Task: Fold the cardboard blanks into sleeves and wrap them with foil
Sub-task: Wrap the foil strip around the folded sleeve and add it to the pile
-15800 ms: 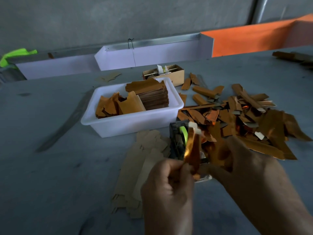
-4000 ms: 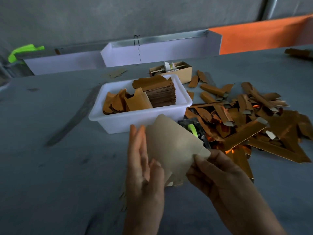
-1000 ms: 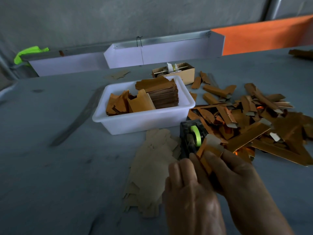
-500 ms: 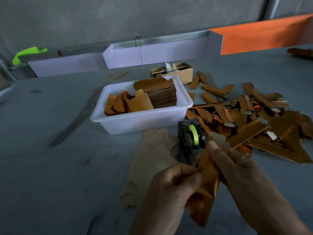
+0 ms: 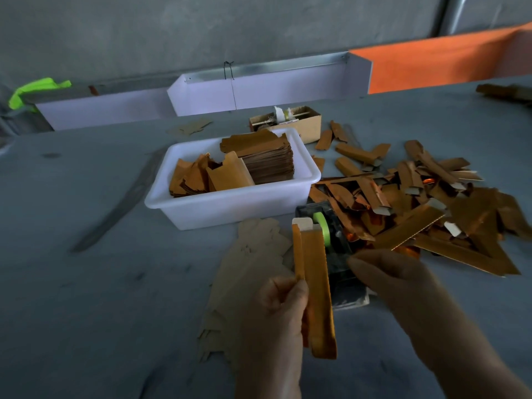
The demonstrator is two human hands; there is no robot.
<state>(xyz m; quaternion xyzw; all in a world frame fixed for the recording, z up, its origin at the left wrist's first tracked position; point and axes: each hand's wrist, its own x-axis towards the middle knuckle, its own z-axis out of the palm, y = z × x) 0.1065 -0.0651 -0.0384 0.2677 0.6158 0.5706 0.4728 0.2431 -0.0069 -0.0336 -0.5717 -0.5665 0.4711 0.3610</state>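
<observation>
2 hands are showing at the bottom of the view, above a grey surface [image 5: 86,283]. The left hand [image 5: 283,306] is gripping a foil-wrapped sleeve [image 5: 315,286], with the thumb and fingers curled round its lower half. The sleeve is standing nearly upright, slightly tilted, and it is orange-gold with a pale cardboard end showing at the top. The right hand [image 5: 394,280] is hovering just beside the sleeve, over the black tape dispenser [image 5: 335,243]; its fingers are pointing to the left. It is blurred, so I cannot tell if it is holding anything or touching the dispenser.

The dispenser is carrying a green roll of tape [image 5: 321,227] and is sitting between the white tub [image 5: 230,208] and a big heap of finished sleeves [image 5: 417,208] on the right. Inside the tub, a neat stack of foil sheets [image 5: 267,159] is filling the right part, and loose foil pieces [image 5: 201,177] are leaning in the left part. A flat pile of cardboard blanks [image 5: 247,272] is lying on the surface under the left hand, in front of the tub. Behind the tub, a small cardboard box [image 5: 293,122] is standing, and 1 more blank [image 5: 191,128] is lying alone to the left of it. Far back, white trays [image 5: 259,90] and an orange panel [image 5: 440,59] are lining the edge.
</observation>
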